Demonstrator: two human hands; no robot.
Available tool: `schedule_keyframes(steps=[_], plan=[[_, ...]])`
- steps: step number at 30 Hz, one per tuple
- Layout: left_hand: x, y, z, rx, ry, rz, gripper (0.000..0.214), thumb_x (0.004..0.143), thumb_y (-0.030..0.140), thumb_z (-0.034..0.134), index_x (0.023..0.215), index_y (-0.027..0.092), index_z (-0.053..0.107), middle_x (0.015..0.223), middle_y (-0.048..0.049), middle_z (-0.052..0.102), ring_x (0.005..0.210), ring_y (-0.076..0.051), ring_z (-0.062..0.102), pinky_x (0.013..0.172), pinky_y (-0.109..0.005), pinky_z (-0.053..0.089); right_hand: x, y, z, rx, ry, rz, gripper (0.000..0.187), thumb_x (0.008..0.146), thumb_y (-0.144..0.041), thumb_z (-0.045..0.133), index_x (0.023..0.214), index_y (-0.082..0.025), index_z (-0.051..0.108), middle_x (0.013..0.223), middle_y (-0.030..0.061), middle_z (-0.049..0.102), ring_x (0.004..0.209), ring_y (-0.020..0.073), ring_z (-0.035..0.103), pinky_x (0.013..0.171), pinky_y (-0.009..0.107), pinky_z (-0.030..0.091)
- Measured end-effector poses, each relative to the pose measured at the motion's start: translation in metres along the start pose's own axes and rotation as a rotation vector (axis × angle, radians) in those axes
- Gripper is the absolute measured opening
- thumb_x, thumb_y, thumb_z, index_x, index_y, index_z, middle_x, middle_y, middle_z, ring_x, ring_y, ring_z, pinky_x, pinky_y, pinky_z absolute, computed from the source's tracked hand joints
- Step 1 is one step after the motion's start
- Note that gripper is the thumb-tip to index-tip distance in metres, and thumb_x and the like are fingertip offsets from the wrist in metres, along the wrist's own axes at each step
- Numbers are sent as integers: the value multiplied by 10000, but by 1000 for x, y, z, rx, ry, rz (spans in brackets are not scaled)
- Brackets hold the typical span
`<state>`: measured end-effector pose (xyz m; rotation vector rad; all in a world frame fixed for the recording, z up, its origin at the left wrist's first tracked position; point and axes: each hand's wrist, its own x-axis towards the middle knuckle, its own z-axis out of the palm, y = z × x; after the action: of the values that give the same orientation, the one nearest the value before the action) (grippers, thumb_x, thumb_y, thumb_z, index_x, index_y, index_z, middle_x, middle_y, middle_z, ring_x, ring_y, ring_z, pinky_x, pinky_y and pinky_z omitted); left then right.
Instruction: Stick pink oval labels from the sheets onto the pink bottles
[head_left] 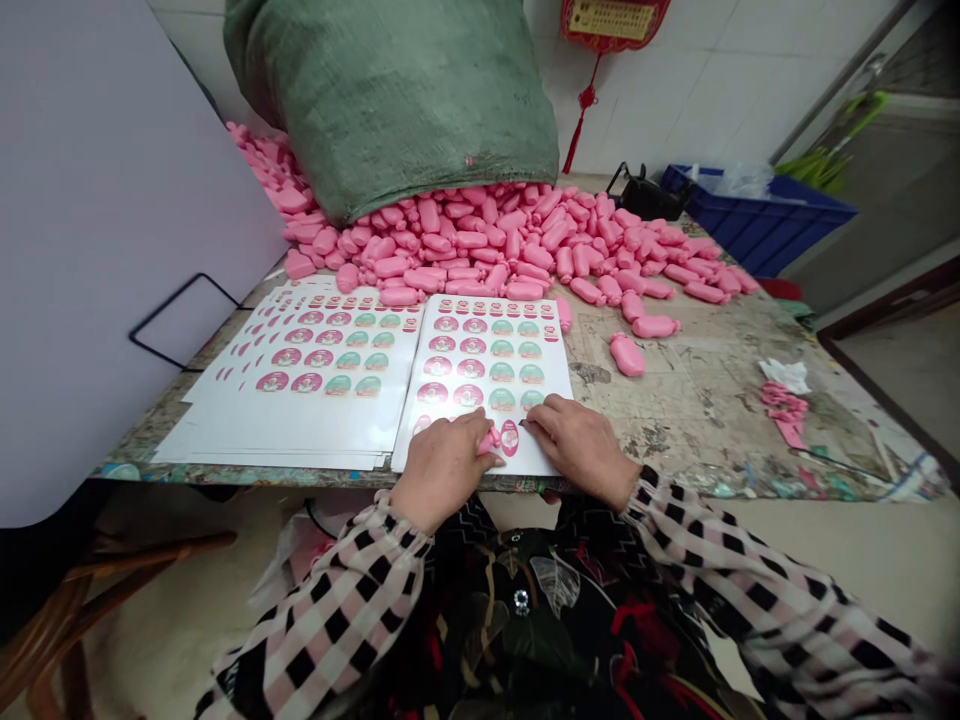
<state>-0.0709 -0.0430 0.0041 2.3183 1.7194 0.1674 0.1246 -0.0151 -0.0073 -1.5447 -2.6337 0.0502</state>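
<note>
Paint-stained worktable point(712, 400) fills the middle of this downward view from the person's head. At its far side slumps a large green woven sack point(390, 100), with a heap of pink capsule-shaped bars point(480, 240) spread around its base and across the back of the table. A few loose bars lie nearer the front. A tall white board point(112, 250) rises along the left, and a blue plastic crate point(757, 225) sits beyond the pile on the right. Two sets of white sticker sheets lie side by side at the front of the table: a fanned stack point(315, 370) on the left and a single top sheet point(487, 340) on the right, both printed with rows of round pink and green labels. Arms in pink, white and black checked sleeves point(750, 570) reach in from the bottom. The left hand point(442, 470) rests on the near edge of the right sheet, its fingers curled together around a small pink bar point(488, 440), whose end pokes out toward the other hand. Just beside that end, an oval pink label point(510, 437) sits on the sheet. The right hand point(581, 447) lies palm down with its fingers pressed together, their tips just beside the label. A tiny dark point shows at those fingertips, too small to identify.
</note>
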Motion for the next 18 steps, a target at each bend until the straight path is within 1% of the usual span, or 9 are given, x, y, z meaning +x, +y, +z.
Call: schedule_keyframes(steps=[4,9,14,18], plan=[[1,0,1,11,2,5,234,768,416,581,904,232,533,839,-7,614,788,-208,580,628,-292,374,2,4,-3,24,-20,-59,265,927,-335,367,903,-220,605,859,34,589,782,154,542,616,272,322],[0,-1,4,22,10,16,269,774,419,579,962,233,527,881,-18,622,813,-222,579,646,-309,383,0,7,-2,99,-38,-80,266,925,-352,375,900,-225,608,859,20,590,784,144,548,607,258,319],[-1,-3,6,-1,22,28,311,779,404,580,1036,236,532,902,-35,628,853,-238,576,698,-334,394,-4,4,1,163,-40,-50,276,928,-362,363,932,-231,605,901,21,576,786,136,548,614,247,331],[-2,-4,7,-17,30,31,357,784,397,575,1103,246,521,910,-42,629,885,-249,568,735,-351,396,-2,2,0,119,7,14,283,930,-350,353,944,-219,604,912,40,567,800,145,542,617,252,335]])
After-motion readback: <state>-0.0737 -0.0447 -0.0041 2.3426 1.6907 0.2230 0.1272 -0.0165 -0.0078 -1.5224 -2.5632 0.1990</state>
